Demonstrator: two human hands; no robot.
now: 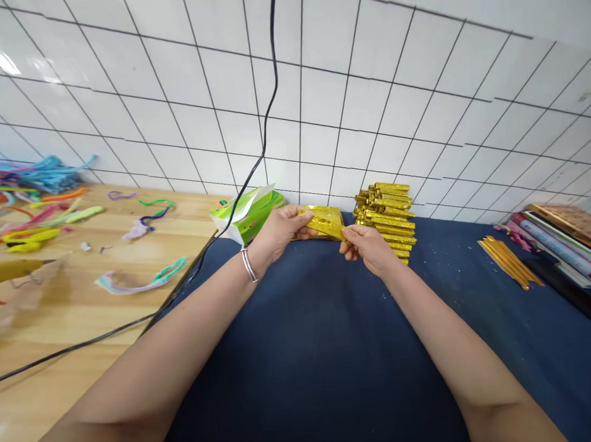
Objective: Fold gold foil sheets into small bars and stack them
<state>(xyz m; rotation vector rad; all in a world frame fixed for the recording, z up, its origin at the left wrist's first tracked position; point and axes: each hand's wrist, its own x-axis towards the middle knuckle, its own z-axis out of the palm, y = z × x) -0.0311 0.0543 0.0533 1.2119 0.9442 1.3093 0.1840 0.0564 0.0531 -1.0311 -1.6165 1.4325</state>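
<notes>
blue tabletop [303, 354], both hands [282, 230] [370, 246] outstretched

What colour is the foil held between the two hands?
The foil is shiny gold, seen best in the head view.

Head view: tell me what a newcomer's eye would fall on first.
Probably the shiny gold foil in the middle, pinched between the left hand and the right hand. Just right of it, a pile of gold strips glints near the wall. Next comes the black cable, which cuts down across the white tiles.
</notes>
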